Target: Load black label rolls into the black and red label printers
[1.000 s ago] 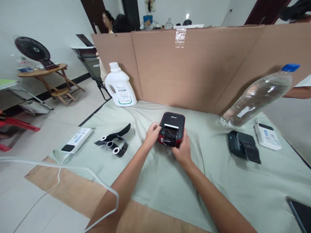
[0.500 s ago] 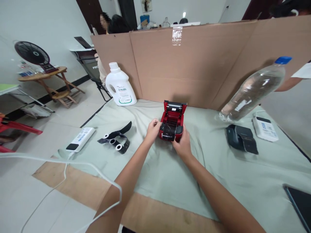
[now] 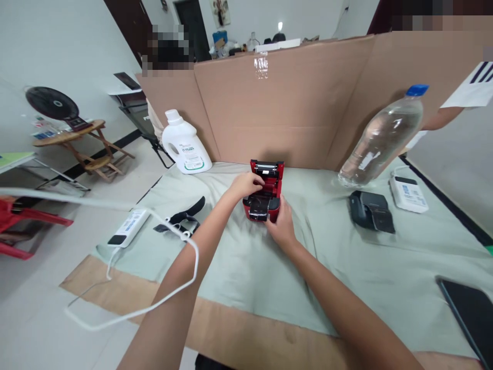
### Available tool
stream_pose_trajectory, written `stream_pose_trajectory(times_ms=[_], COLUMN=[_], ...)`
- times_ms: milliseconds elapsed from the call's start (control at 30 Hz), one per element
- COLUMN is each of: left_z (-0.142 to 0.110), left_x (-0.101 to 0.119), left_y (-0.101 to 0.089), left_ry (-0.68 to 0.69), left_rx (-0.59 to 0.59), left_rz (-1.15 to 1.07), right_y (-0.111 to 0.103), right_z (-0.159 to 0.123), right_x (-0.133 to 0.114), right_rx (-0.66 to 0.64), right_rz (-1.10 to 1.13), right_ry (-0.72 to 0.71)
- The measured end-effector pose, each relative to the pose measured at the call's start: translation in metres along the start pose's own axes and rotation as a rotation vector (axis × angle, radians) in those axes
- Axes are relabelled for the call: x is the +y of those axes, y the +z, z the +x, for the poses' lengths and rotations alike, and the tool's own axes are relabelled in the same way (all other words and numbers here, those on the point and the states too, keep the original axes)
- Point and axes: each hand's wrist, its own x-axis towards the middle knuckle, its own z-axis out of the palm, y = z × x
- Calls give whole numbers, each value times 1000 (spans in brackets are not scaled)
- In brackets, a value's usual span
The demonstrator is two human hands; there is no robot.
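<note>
A small red-and-black label printer (image 3: 276, 188) stands on the cloth with its lid raised, showing the red inside and a roller under the lid. A strip of dark, shiny label tape (image 3: 259, 207) hangs over its front. My left hand (image 3: 246, 186) reaches over the printer's left side into the opening, fingers stretched out and a little apart; whether the tips touch anything inside is unclear. On the near right corner, my right hand (image 3: 283, 221) grips the printer body, thumb at the front. Left of my forearm lie small rolls with dark strips (image 3: 185, 218), partly covered by a cable.
A white jug (image 3: 187, 146) and a leaning clear bottle (image 3: 385, 139) stand before a cardboard screen (image 3: 277, 113). At right are a black printer (image 3: 372, 210), a white power bank (image 3: 409, 194) and a tablet (image 3: 468, 313). Another power bank (image 3: 129, 226) and a white cable (image 3: 196, 257) are at left.
The printer's lid has swung up from closed, uncovering the red inside. My left hand has moved from the printer's left side up over the opening. My right hand keeps its grip.
</note>
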Motion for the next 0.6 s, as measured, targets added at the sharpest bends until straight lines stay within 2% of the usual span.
stream_pose_trajectory(times_ms=[67,167,233,267,367,467,533,600], left_z=[15,28,30,29,18,-3,-22,-44], left_x=[15,38,48,50,42,15,-11,-41], left_y=[2,10,14,14,4,-21,-43,-65], left_ry=[-2,-59,-77,-66,45,89,-15,-231], left_rx=[-155,-361,-428,-423,-277,-18,190,416], left_rz=[260,498,592,614,516,180,-99,-293], right_y=[2,3,2,2,-1,-2,-3,-4], right_z=[0,0,0,1,1,1,1,1], right_x=[3,4,4,3,1,-1,-2,-4], right_rx=[2,-6,-9,-13,-22,-21,-26,-30], right_rz=[2,2,11,18,42,54,64,75], right_ry=[7,10,14,15,21,27,31,44])
